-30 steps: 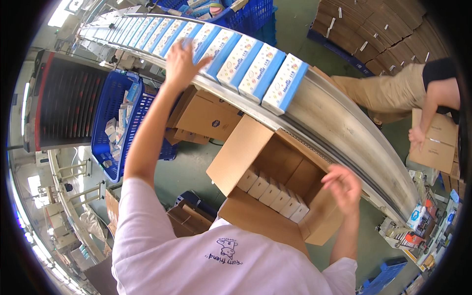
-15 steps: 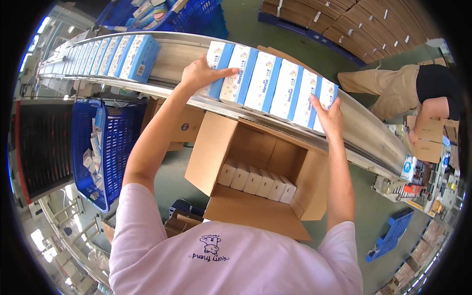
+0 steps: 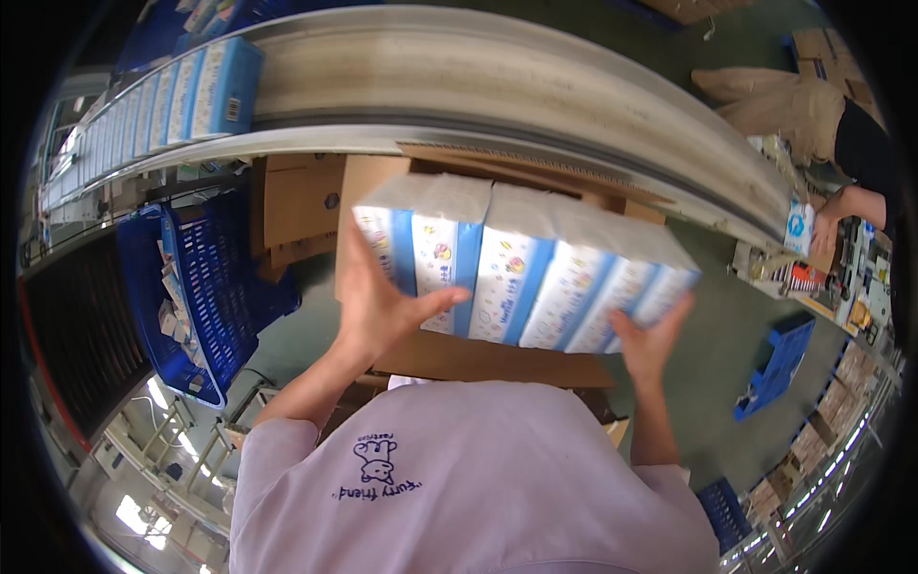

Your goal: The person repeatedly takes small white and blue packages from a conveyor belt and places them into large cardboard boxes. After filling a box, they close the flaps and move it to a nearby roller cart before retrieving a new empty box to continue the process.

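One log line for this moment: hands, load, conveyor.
left hand: holding row's left end | right hand: holding right end | load: blue-and-white packs, over open carton | conveyor: other packs at left

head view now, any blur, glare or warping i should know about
Head view: the packs look slightly smeared, likely from motion, with pale sheen on their clear-wrapped tops; head view again: the conveyor bows in an arc, consistent with fisheye bending, the corners fall to black, and white patches at lower left are blown out.
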